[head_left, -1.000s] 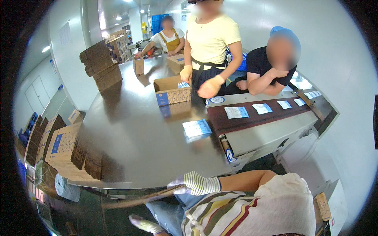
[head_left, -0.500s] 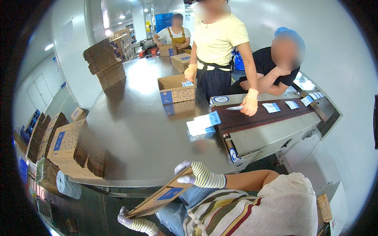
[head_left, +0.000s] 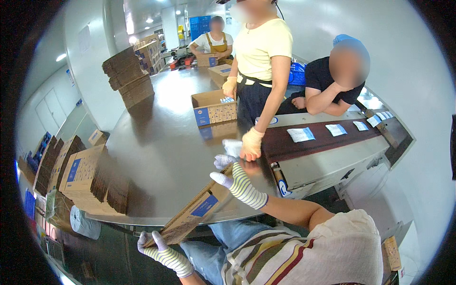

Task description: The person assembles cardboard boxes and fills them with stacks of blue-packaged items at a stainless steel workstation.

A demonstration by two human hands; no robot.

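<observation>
Grip: both gloved hands closed on a flattened cardboard box [head_left: 194,214], right hand [head_left: 232,176] at its upper end, left hand [head_left: 154,244] at its lower end.
Table: broad steel table [head_left: 161,156], carrying an open carton [head_left: 213,107] and stacked flat cartons [head_left: 88,183].
Conveyor: dark belt [head_left: 327,135] with white packets, at right.
Box axis: long axis slants from lower left, below the table edge, up to the right over the table.
Room: white walls, ceiling lights.

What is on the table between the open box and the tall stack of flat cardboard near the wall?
Nothing: the head view shows bare, shiny metal table between the open box and the tall stack of flat cardboard, holding only their reflections.
</observation>
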